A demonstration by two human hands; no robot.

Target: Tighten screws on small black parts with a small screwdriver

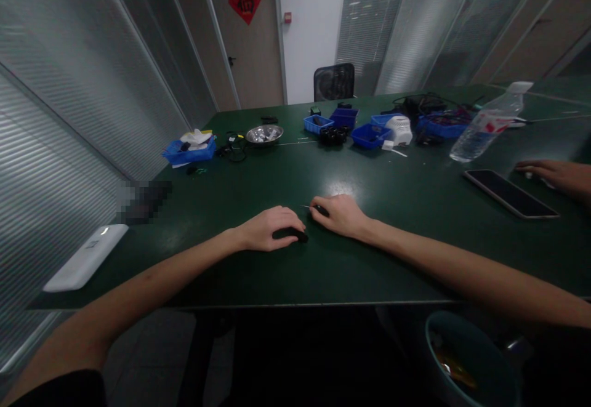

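Two bare hands working at a dark green table [295,281], seen from above the person's own forearms. The left hand [272,228] is partly closed: its thumb lies on the near side and its fingers arch over the far side of a small, elongated black object [290,233], whose right end projects just past the fingertips. The right hand [340,215] is curled with the fingers drawn together, gripping the dark handle of a slender tool [322,210] between thumb and forefinger; its thin metal shaft points leftward, toward the left hand, and ends near the black object without visible contact. The exact type of the tool and the details of the black object are too small to tell. Both held items lie low over the near middle of the tabletop, with the hands just beside each other. To the right, a smartphone [510,194] lies flat near another person's hand [556,176], and a clear plastic bottle [480,130] appears tilted behind it. At the left edge lies a white rectangular case [87,259]. Farther back are a filled blue basket [191,155], a metal bowl [264,143] containing small pieces and a blue tray [367,143].
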